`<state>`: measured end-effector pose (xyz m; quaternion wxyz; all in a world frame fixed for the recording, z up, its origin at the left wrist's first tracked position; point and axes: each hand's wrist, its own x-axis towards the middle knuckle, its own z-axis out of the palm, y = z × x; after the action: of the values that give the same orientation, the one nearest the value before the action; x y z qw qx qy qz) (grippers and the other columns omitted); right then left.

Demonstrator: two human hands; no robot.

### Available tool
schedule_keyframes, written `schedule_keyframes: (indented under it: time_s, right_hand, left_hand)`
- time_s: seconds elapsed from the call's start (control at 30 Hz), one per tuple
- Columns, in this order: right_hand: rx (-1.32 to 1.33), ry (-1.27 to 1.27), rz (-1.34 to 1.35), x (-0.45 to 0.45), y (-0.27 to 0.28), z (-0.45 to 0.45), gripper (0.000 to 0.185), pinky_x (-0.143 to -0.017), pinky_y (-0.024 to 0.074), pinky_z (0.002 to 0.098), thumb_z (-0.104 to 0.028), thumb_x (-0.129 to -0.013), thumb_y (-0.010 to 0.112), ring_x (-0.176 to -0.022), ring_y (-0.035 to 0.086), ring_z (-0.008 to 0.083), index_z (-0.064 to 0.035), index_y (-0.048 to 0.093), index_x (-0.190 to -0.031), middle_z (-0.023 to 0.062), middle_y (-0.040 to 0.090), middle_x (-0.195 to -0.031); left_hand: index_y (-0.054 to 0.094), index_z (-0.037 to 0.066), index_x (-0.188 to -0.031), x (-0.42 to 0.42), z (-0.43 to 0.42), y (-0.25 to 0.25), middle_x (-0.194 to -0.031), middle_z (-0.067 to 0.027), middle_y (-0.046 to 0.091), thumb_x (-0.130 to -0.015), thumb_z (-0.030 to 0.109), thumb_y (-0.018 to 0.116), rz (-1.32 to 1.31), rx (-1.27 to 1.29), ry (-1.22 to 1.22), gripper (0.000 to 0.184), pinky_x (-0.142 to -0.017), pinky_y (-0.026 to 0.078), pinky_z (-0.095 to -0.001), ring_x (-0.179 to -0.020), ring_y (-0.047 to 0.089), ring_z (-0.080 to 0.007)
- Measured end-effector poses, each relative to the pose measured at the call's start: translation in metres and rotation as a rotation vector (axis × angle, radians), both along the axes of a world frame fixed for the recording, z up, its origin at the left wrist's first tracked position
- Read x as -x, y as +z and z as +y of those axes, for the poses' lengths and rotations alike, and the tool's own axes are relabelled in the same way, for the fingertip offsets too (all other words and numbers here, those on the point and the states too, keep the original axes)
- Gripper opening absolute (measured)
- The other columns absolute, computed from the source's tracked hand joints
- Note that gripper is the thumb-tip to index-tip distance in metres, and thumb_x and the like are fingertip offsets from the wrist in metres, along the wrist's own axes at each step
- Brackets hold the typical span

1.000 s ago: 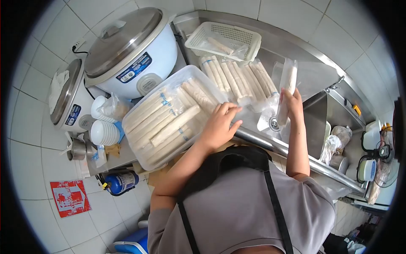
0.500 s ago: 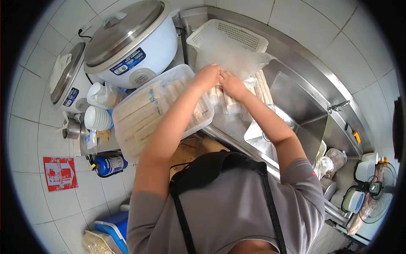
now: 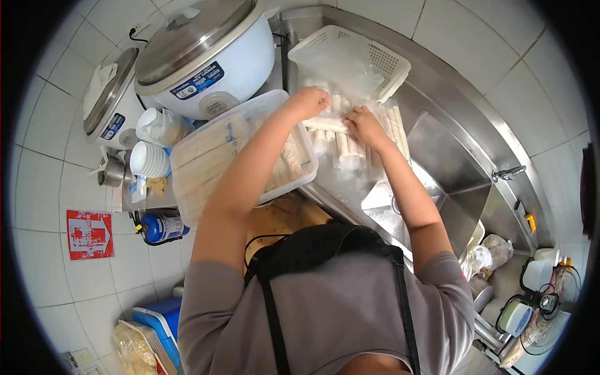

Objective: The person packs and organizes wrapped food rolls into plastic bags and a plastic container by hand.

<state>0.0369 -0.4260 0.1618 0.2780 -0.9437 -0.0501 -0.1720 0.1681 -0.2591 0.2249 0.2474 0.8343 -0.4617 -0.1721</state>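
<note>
My left hand (image 3: 308,103) is closed on the near-left edge of a clear plastic bag (image 3: 337,65). The bag spreads over the white perforated basket (image 3: 394,62). My right hand (image 3: 365,125) pinches the bag's other side. A pale roll (image 3: 328,124) lies crosswise between my hands, at the bag's near edge. Beneath and beside it, several wrapped pale rolls (image 3: 395,131) lie in a row on the steel surface. Under my left forearm, a translucent tub (image 3: 181,181) holds more wrapped rolls with blue print.
Two large rice cookers (image 3: 250,69) stand at the back left, with stacked white cups (image 3: 150,160) before them. To the right are a steel sink (image 3: 453,162) and its faucet (image 3: 509,172). A blue fire extinguisher (image 3: 161,227) hangs below the counter.
My hands came together above the rolls, then moved slightly apart. The upright roll that my right hand held is no longer there. The clear bag now lies spread over the basket.
</note>
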Motion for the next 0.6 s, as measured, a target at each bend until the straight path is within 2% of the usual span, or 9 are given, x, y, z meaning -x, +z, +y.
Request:
schedule_keyframes:
  time_s: [0.1, 0.2, 0.23, 0.27, 0.33, 0.43, 0.47, 0.53, 0.6]
  right_hand:
    - [-0.080, -0.002, 0.021, -0.016, -0.006, -0.005, 0.012, -0.078, 0.0443, 0.0395, -0.010, -0.078, 0.058, -0.087, 0.053, 0.0334, -0.0032, 0.066, -0.084, 0.0136, 0.060, -0.085]
    - [0.031, -0.076, 0.068, -0.028, -0.002, -0.009, 0.012, -0.075, 0.0457, 0.0413, -0.008, -0.077, 0.058, -0.081, 0.055, 0.0337, -0.0034, 0.066, -0.085, 0.0150, 0.059, -0.086]
    - [0.010, -0.143, -0.079, -0.024, 0.009, -0.003, 0.012, -0.070, 0.0475, 0.0398, -0.005, -0.077, 0.057, -0.072, 0.057, 0.0313, -0.0021, 0.064, -0.087, 0.0163, 0.059, -0.080]
    - [-0.085, -0.187, -0.167, -0.021, 0.021, 0.004, 0.013, -0.069, 0.0478, 0.0383, -0.005, -0.078, 0.057, -0.070, 0.058, 0.0299, -0.0016, 0.063, -0.088, 0.0163, 0.060, -0.078]
    - [-0.276, -0.267, -0.336, -0.011, 0.077, 0.036, 0.014, -0.066, 0.0485, 0.0352, -0.004, -0.079, 0.056, -0.067, 0.059, 0.0272, -0.0006, 0.063, -0.091, 0.0163, 0.061, -0.075]
    - [-0.639, -0.152, -0.181, 0.007, 0.108, 0.076, 0.014, -0.065, 0.0484, 0.0313, -0.004, -0.082, 0.055, -0.068, 0.062, 0.0238, 0.0001, 0.062, -0.093, 0.0152, 0.063, -0.074]
    - [-0.675, -0.054, -0.028, 0.005, 0.105, 0.091, 0.015, -0.066, 0.0488, 0.0332, -0.008, -0.082, 0.056, -0.068, 0.063, 0.0261, -0.0006, 0.063, -0.093, 0.0157, 0.065, -0.080]
    - [-0.436, 0.109, 0.167, -0.002, 0.098, 0.128, 0.018, -0.071, 0.0496, 0.0360, -0.011, -0.081, 0.057, -0.076, 0.064, 0.0304, -0.0005, 0.063, -0.095, 0.0174, 0.066, -0.086]
    - [0.088, 0.059, 0.225, -0.022, 0.073, 0.156, 0.029, -0.072, 0.0506, 0.0363, -0.015, -0.079, 0.061, -0.083, 0.065, 0.0299, 0.0045, 0.061, -0.101, 0.0197, 0.065, -0.092]
  left_hand:
    - [0.066, 0.005, -0.096, 0.008, 0.011, -0.008, -0.096, -0.0150, 0.065, -0.080, 0.011, 0.056, -0.064, -0.065, -0.084, 0.020, -0.081, 0.048, -0.0375, -0.092, 0.061, -0.0301]
    - [0.067, 0.009, -0.096, 0.017, 0.008, -0.021, -0.098, -0.0146, 0.064, -0.079, 0.013, 0.057, -0.237, -0.155, -0.085, 0.020, -0.082, 0.048, -0.0393, -0.093, 0.061, -0.0302]
    - [0.067, 0.009, -0.096, 0.021, 0.003, -0.017, -0.099, -0.0146, 0.064, -0.079, 0.014, 0.057, -0.304, -0.198, -0.084, 0.020, -0.082, 0.048, -0.0397, -0.094, 0.061, -0.0302]
    - [0.067, 0.010, -0.097, 0.026, 0.003, -0.013, -0.100, -0.0146, 0.064, -0.080, 0.014, 0.057, -0.362, -0.243, -0.082, 0.021, -0.083, 0.047, -0.0400, -0.095, 0.061, -0.0302]
    - [0.065, 0.009, -0.100, 0.024, 0.008, 0.003, -0.098, -0.0156, 0.064, -0.081, 0.013, 0.056, -0.297, -0.177, -0.020, 0.022, -0.083, 0.046, -0.0418, -0.094, 0.059, -0.0333]
    - [0.064, 0.008, -0.103, 0.003, 0.037, 0.046, -0.098, -0.0164, 0.064, -0.083, 0.014, 0.054, -0.309, 0.000, 0.045, 0.023, -0.082, 0.047, -0.0411, -0.092, 0.060, -0.0334]
    - [0.064, 0.007, -0.104, -0.011, 0.052, 0.056, -0.098, -0.0156, 0.065, -0.084, 0.015, 0.055, -0.274, 0.071, 0.064, 0.023, -0.082, 0.047, -0.0393, -0.092, 0.061, -0.0318]
    - [0.064, 0.007, -0.105, -0.019, 0.085, 0.075, -0.098, -0.0141, 0.066, -0.086, 0.017, 0.055, -0.212, 0.148, 0.112, 0.024, -0.083, 0.047, -0.0363, -0.092, 0.062, -0.0291]
    - [0.063, 0.006, -0.106, -0.009, 0.111, 0.097, -0.100, -0.0127, 0.066, -0.087, 0.020, 0.056, -0.165, 0.170, 0.174, 0.025, -0.083, 0.047, -0.0340, -0.092, 0.063, -0.0269]
